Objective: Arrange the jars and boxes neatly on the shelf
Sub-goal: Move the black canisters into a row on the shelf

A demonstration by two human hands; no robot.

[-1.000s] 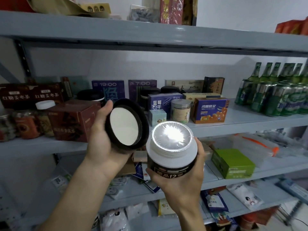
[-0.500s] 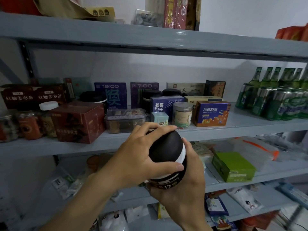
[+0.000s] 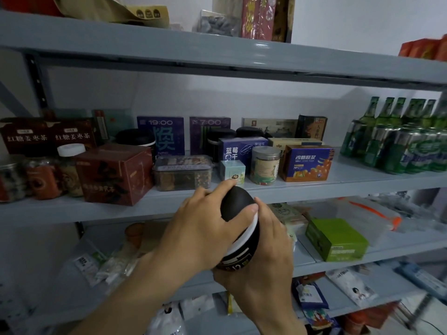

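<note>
Jar (image 3: 238, 247) sits in front of the shelf (image 3: 338, 187), your right hand (image 3: 263, 262) cupping its body so your left hand (image 3: 200, 228) can clamp the black lid (image 3: 235, 204) to close it

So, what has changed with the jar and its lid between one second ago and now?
The black lid, held open and apart by the left hand a second ago, now sits on the jar, covering its foil seal. The left hand grips the lid from above. The right hand holds the jar's body as before. The boxes and jars on the shelf stayed where they were.
</note>
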